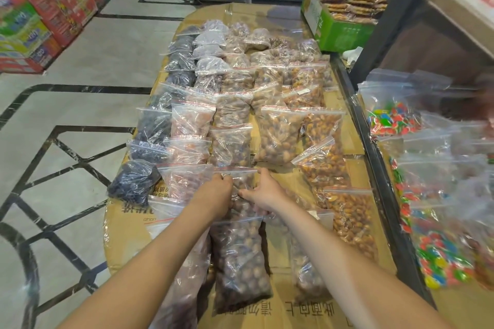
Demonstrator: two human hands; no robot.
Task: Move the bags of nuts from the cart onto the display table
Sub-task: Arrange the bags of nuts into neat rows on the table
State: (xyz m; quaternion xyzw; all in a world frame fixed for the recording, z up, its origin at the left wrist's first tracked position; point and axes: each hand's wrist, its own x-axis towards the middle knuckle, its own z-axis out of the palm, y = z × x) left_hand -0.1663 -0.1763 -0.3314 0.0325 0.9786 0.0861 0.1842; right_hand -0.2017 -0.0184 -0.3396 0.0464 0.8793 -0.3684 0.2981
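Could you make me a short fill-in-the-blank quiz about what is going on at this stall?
1. Both hands, the left hand and the right hand, grip the same clear ____ of nuts.
2. The display table is covered with flattened ____.
3. The bags along the table's left edge hold ____-coloured contents.
4. The green box at the far right holds packs of ____.

Missing words: bag; cardboard; dark; biscuits
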